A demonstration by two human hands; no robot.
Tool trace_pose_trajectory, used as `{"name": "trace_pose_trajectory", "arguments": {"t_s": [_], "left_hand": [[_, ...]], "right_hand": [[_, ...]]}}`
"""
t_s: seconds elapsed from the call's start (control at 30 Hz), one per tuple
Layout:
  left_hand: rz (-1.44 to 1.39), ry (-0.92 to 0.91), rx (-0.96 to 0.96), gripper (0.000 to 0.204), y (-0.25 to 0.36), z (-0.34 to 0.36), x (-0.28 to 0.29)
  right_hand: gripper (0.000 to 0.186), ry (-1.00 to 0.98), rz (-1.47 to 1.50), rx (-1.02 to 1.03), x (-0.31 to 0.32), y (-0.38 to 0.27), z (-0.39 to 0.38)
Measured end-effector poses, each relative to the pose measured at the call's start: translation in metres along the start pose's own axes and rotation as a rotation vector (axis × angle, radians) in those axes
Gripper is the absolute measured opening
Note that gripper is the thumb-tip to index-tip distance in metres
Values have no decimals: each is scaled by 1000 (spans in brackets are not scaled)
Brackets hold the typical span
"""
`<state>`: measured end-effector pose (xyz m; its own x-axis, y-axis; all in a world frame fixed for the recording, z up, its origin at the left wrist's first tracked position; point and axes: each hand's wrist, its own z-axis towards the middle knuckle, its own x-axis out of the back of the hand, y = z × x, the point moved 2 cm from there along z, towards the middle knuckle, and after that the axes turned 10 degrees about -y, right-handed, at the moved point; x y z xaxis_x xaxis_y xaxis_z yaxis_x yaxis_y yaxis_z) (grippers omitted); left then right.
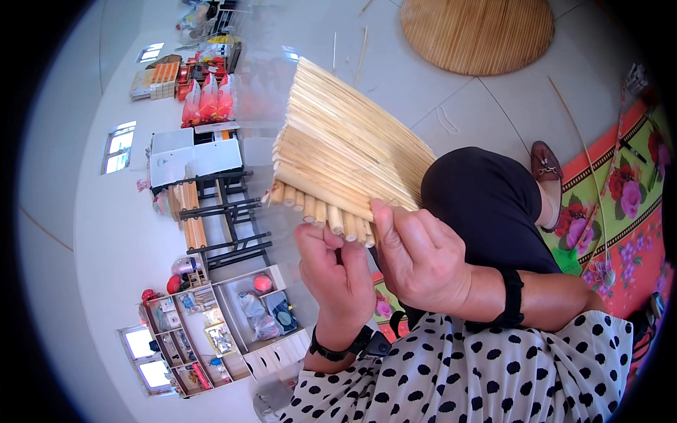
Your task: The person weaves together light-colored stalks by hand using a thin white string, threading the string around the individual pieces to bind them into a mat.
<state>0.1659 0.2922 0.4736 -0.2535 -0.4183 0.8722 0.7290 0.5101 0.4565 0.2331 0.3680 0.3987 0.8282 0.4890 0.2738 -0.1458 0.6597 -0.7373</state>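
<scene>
A mat of pale straw-like stalks (345,141), laid side by side, is raised in front of me and fans out away from my hands. Its nearest edge shows the round cut ends of several stalks (328,215). My left hand (335,264) is closed at these ends from below, its thumb and fingers against them. My right hand (423,257) pinches the mat's near right corner between thumb and forefinger. A thin line, perhaps thread or a needle, shows by its fingertips, too fine to make out. Both wrists wear black bands.
On the grey tiled floor lies a round stalk mat (479,35) at the far side, with loose stalks (362,56) and a white string loop (446,121). My bent knee (486,204) is right of the mat. A flowered cloth (631,190) spreads at right; shelves (204,331) stand at left.
</scene>
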Motion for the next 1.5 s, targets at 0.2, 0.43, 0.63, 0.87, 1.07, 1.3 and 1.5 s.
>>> {"name": "trace_pose_trajectory", "arguments": {"t_s": [0.2, 0.43, 0.63, 0.87, 1.07, 1.3, 1.5], "left_hand": [[-188, 17, 73, 12, 6, 5, -4], [-294, 37, 188, 14, 13, 4, -5], [-241, 83, -23, 16, 5, 12, -9], [-212, -28, 127, 35, -12, 17, 39], [-659, -104, 365, 75, -49, 52, 93], [-900, -439, 539, 85, -79, 37, 98], [-889, -250, 499, 77, -98, -6, 115]], "right_hand": [[37, -8, 35, -24, 0, -2, 0], [36, -23, 49, -37, 4, -3, 1], [49, -26, -44, 24, -2, -7, 2], [47, -117, -82, 24, -9, -12, 4], [44, -235, -20, 65, -26, -34, -8], [44, -437, -29, 118, -31, -46, -27], [47, -493, 72, 230, -33, -53, -31]]}}
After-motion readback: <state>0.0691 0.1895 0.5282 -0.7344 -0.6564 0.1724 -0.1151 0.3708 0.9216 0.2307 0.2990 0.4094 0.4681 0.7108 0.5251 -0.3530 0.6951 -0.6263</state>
